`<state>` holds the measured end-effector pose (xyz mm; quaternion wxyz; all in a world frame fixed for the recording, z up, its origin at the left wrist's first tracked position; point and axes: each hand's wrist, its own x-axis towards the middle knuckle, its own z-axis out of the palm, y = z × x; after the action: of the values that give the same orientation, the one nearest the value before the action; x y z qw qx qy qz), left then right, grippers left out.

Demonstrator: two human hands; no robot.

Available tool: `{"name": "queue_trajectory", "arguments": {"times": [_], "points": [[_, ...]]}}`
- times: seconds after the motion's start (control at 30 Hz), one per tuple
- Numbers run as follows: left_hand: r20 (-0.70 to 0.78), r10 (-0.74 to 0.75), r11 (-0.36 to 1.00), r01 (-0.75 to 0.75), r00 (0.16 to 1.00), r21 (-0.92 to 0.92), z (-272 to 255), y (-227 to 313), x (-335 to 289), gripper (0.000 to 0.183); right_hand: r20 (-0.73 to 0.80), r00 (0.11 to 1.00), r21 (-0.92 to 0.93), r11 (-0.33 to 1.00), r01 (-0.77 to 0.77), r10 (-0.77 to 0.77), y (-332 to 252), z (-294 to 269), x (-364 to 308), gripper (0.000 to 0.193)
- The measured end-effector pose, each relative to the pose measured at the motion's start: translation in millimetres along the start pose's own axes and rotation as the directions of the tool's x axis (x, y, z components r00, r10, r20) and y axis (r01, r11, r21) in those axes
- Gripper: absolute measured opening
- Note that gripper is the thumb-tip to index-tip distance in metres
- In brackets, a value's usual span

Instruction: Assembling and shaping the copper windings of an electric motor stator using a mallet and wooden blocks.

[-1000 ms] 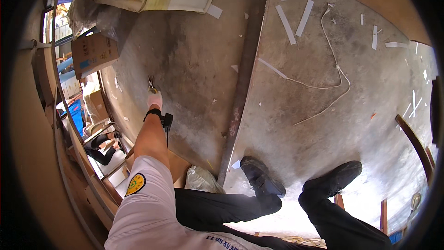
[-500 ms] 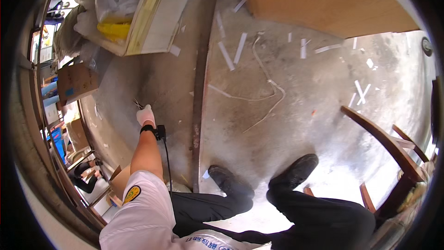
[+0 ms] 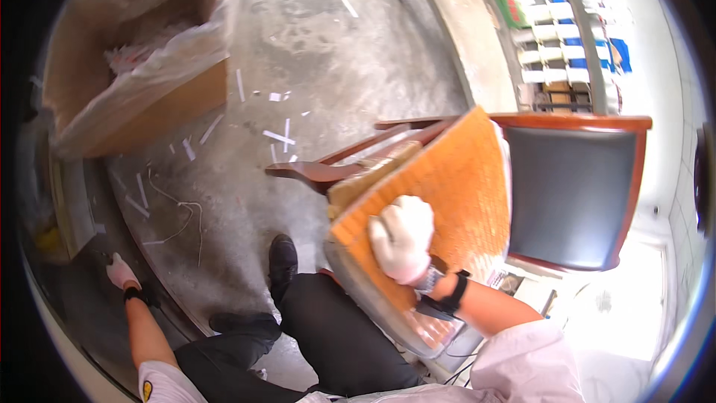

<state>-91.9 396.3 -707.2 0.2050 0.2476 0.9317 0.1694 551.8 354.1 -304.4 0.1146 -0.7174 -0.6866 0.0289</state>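
Right hand is resting, grip closed, fingertips hidden, on the orange-brown board lying on the chair; left hand is sitting in shadow, its grip too blurred to tell.

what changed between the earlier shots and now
The view has swung right, bringing in the right hand, curled on an orange-brown wood-grain board by the padded chair. The left hand now shows at far left; whether it still holds the small tool is too blurred to tell. The string and crossed paper strips lie as before.
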Motion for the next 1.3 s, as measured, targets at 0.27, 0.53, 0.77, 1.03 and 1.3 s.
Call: {"name": "queue_trajectory", "arguments": {"times": [0.27, 0.53, 0.77, 1.03, 1.3], "points": [[0.43, 0.037, 0.959, 0.089, 0.902, -0.27, -79, 84, -188, 0.035, 0.111, 0.993, -0.053, 0.998, -0.039, 0.044, -8, -9, 18, 0.023], [0.721, 0.28, 0.951, -0.286, 0.633, -0.118, -311, 236, -401, 0.032, 0.316, 0.949, -0.093, 0.996, 0.017, 0.013, -10, -89, -17, 0.022], [0.594, 0.382, 0.907, -0.164, 0.708, -0.387, -578, 322, -409, 0.038, 0.732, 0.679, 0.159, 0.984, -0.084, -0.06, -53, -211, 16, 0.025], [0.13, 0.106, 0.439, 0.071, 0.986, -0.896, -579, 348, -258, 0.026, 0.676, 0.688, 0.134, 0.962, 0.237, -0.264, -143, -259, 132, 0.031], [0.245, 0.348, 0.631, -0.033, 0.905, -0.775, -641, 338, -350, 0.039, 0.719, 0.449, 0.393, 0.843, 0.366, -0.53, -287, -252, 188, 0.025]]}}
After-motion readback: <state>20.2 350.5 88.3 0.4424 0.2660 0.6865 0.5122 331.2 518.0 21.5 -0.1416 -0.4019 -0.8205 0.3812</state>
